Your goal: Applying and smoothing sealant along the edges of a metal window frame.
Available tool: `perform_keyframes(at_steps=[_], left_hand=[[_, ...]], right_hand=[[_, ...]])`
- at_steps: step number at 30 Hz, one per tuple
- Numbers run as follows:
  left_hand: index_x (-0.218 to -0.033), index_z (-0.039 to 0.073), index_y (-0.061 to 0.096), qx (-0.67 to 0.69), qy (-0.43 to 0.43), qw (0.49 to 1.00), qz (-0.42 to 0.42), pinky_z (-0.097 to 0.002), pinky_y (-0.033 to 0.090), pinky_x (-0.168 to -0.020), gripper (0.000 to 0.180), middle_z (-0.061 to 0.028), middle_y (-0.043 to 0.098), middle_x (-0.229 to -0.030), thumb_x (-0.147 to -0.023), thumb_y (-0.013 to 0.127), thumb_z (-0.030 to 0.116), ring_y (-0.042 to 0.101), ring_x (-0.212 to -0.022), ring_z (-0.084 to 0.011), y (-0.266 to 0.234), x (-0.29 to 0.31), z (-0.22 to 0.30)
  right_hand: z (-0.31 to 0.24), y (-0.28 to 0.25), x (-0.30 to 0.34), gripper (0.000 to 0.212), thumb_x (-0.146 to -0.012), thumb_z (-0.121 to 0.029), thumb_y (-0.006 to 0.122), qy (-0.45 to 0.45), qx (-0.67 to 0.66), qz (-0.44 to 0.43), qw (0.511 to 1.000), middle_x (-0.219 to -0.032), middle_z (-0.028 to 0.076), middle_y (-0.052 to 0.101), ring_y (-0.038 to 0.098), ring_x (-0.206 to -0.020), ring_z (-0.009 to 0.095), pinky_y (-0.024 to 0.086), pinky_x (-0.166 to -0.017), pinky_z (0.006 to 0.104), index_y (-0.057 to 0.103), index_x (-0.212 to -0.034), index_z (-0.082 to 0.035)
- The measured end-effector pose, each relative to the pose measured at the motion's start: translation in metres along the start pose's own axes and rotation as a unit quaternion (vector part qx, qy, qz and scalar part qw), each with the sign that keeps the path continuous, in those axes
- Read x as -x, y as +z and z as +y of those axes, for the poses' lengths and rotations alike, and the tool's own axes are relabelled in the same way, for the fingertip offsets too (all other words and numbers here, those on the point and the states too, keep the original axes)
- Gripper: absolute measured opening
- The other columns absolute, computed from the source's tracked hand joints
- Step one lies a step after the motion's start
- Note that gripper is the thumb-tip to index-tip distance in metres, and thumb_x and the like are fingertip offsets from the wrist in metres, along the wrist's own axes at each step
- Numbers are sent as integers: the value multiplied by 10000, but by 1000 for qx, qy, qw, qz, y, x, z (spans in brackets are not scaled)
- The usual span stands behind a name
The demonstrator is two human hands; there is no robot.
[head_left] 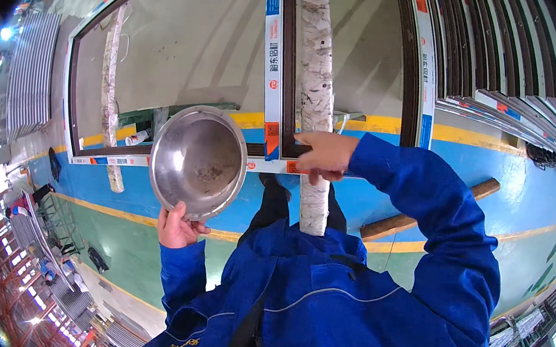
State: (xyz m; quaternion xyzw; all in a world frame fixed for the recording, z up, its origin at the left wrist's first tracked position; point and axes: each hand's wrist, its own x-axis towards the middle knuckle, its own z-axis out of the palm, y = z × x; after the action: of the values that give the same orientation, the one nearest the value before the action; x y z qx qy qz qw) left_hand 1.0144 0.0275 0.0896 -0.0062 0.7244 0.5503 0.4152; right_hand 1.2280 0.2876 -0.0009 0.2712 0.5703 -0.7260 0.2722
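Observation:
My left hand grips the near rim of a round, shiny metal bowl, tilted so that its inside shows. A few small bits, too small to name, lie at the bowl's bottom. My right hand is at the near edge of a dark window frame, beside the middle bar's inner corner. Its fingers are bent and drawn together at that corner; anything between them is hidden. White printed film with blue and orange patches covers the frame's faces. Under the frame runs a pale, stained support beam, its end close to my waist.
A second pale beam supports the frame's left side. Many similar frames stand stacked at the right. A wooden bar lies on the blue floor at my right. Grey profiles are piled at the far left.

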Motion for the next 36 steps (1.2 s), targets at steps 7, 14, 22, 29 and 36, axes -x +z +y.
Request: perform_keyframes(at_steps=[7, 14, 22, 29, 36], left_hand=[[-1157, 48, 469, 18, -7, 1000, 24, -301, 506, -443, 376, -112, 627, -879, -842, 565, 230, 588, -589, -187, 1, -1, -3], [-1092, -10, 510, 29, -50, 996, 64, -312, 501, -401, 358, -139, 631, -824, -833, 576, 228, 604, -557, -202, -20, -7, -22], [-1211, 65, 441, 157, -49, 986, -10, -285, 494, -399, 353, -114, 630, -691, -873, 515, 137, 583, -448, -171, -27, 4, -15], [-1223, 49, 449, 204, -20, 979, 17, -269, 481, -395, 363, -108, 636, -730, -869, 510, 100, 583, -473, -170, -43, 17, -23], [-1125, -9, 527, 202, -18, 978, 42, -270, 474, -409, 327, -94, 633, -687, -832, 550, 135, 572, -461, -163, -36, 10, -38]], right_hand=[[-7, 1, -16, 639, -773, -184, 568, 125, -194, -128, 965, -760, 250, 643, 537, -442, 185, 441, -369, 324, 229, -1260, 51], [31, -9, -66, 231, -794, -246, 545, -250, 131, -213, 935, -684, 151, 670, 555, -375, 154, 420, -321, 286, 538, -768, -16], [-13, 9, -32, 89, -799, -140, 480, 201, -152, -115, 961, -947, 315, 635, 536, -379, 195, 419, -340, 285, 508, -842, -68], [-13, 3, -44, 128, -814, -127, 448, 257, -206, -160, 931, -1023, 353, 596, 494, -442, 158, 433, -418, 266, 456, -916, -48], [11, -1, -23, 177, -839, -220, 508, 179, -102, -80, 975, -772, 199, 651, 494, -436, 173, 401, -396, 292, 554, -776, -61]])
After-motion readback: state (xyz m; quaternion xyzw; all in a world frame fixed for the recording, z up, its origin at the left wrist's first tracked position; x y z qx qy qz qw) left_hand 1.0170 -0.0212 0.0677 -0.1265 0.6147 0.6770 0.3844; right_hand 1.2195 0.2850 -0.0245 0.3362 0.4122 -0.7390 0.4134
